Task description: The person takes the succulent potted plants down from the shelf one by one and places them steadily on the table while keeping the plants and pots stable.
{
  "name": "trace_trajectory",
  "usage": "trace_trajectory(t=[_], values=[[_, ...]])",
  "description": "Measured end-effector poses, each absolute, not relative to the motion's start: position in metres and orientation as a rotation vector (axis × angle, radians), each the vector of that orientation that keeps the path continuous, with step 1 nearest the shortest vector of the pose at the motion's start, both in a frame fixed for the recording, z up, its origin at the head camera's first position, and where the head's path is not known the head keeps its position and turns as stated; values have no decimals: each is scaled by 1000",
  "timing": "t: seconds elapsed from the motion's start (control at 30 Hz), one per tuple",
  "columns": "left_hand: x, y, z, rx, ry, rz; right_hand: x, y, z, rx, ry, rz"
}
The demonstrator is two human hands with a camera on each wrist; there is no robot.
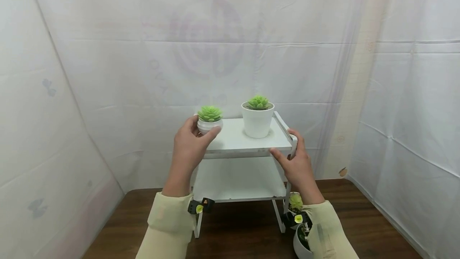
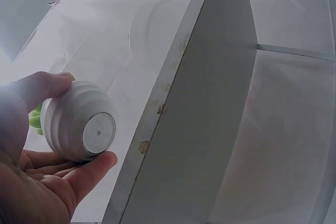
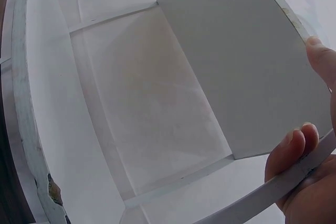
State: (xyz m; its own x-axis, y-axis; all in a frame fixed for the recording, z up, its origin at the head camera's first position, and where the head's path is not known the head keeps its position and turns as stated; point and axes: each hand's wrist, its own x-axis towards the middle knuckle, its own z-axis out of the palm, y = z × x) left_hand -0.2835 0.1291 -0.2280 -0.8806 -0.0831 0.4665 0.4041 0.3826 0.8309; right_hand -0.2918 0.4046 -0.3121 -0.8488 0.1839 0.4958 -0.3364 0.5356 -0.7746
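Placing seems in hand: the small pot (image 1: pixel 209 125) is pinched by the left grip (image 1: pixel 190 141), the shelf (image 1: pixel 233 141) clasped at right by the right grip (image 1: pixel 300 167); lowering seems needed.

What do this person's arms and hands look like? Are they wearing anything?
The left hand and right hand are ungloved, with pale yellow sleeves. A small black device with a yellow mark sits at each sleeve's end.

Low in the frame, the left sleeve (image 1: pixel 166 227) and right sleeve (image 1: pixel 332 233) were pale yellow. The left band (image 1: pixel 193 207) and right band (image 1: pixel 288 220) were black, each with a yellow sticker (image 1: pixel 199 209).
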Motion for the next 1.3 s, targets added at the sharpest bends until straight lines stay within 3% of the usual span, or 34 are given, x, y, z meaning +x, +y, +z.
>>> trace_trajectory(t=[1.3], values=[[-251, 111, -239, -257, -2170, -1579, -291, 409, -313, 120, -2232, 1288]])
